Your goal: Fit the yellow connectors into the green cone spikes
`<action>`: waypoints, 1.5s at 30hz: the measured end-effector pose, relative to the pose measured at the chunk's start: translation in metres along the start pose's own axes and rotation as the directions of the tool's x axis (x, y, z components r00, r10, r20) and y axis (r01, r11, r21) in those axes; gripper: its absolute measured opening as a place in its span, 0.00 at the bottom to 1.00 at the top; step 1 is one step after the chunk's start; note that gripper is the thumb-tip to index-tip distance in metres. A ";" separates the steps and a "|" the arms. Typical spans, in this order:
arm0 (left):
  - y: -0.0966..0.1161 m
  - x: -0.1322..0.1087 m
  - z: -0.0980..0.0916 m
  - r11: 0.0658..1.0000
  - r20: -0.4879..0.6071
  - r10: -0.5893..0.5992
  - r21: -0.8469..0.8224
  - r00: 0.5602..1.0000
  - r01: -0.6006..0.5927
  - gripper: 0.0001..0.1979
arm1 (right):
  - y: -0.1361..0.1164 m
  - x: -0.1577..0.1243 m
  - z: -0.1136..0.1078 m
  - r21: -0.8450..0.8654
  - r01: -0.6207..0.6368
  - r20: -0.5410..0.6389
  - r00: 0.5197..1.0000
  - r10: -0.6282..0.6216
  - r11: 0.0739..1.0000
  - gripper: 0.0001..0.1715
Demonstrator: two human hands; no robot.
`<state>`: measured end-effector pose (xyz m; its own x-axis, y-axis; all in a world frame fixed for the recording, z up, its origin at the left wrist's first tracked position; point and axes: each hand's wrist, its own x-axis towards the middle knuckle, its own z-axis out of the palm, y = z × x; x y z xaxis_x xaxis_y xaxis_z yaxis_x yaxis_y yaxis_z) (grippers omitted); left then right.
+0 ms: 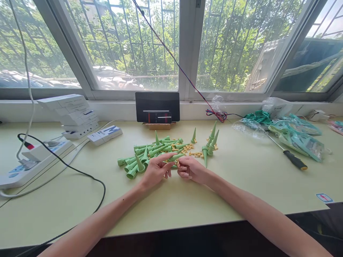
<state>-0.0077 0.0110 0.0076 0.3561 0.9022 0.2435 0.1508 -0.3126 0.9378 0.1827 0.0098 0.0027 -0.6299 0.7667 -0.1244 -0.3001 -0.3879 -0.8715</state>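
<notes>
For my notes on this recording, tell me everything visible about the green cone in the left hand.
The green cone is light green, smooth and plastic-looking, tapering to a narrow tip. It lies nearly level, tip pointing right and slightly away from the person. The left hand holds it between thumb and fingers, which hide its wider end. The right hand is close beside the tip; whether it touches the cone cannot be told.

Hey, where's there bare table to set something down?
Right: between the rightmost green cones and the screwdriver, beyond the right forearm. Left: between the black cable and the left hand. Crowded: the middle, with the cone pile and yellow pieces; the far-left power strip and boxes; the back-right plastic bags.
</notes>
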 end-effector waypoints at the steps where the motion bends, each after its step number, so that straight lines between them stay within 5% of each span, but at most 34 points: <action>1: -0.001 0.000 0.000 1.000 0.002 0.003 0.003 1.000 -0.003 0.21 | 0.000 0.000 -0.001 0.019 -0.008 0.011 1.000 0.008 1.000 0.20; 8: -0.005 -0.002 0.001 0.996 -0.032 -0.016 0.085 0.999 0.018 0.25 | -0.002 0.002 0.003 -0.050 0.022 -0.095 0.995 -0.027 0.998 0.23; 13: 0.002 -0.004 0.003 0.992 -0.051 0.000 0.130 0.999 0.007 0.22 | 0.004 0.005 0.007 -0.316 0.229 -0.198 0.933 -0.300 0.921 0.29; 16: 0.006 -0.004 0.004 0.994 -0.058 -0.017 0.106 0.998 0.023 0.20 | 0.005 0.004 0.009 -0.551 0.305 -0.203 0.854 -0.479 0.777 0.28; 20: 0.010 -0.003 0.003 0.997 -0.042 -0.034 0.067 0.999 0.037 0.19 | 0.004 0.001 0.009 -0.837 0.293 -0.105 0.742 -0.662 0.463 0.28; 25: 0.009 -0.004 0.004 0.998 -0.038 -0.038 0.052 0.999 0.040 0.18 | 0.003 0.002 0.005 -0.921 0.266 -0.022 0.694 -0.719 0.285 0.27; 35: 0.009 -0.005 0.002 0.994 0.002 -0.012 0.104 1.000 0.012 0.16 | 0.007 0.004 0.001 -0.940 0.245 0.003 0.703 -0.711 0.239 0.26; 45: -0.001 -0.004 -0.001 0.989 0.027 -0.001 0.146 1.000 -0.003 0.16 | 0.010 0.005 0.002 -0.911 0.244 -0.061 0.717 -0.695 0.332 0.25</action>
<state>-0.0103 0.0077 0.0062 0.3807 0.8942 0.2357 0.2826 -0.3552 0.8910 0.1749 0.0088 -0.0053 -0.1994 0.8502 0.4873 0.3999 0.5246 -0.7516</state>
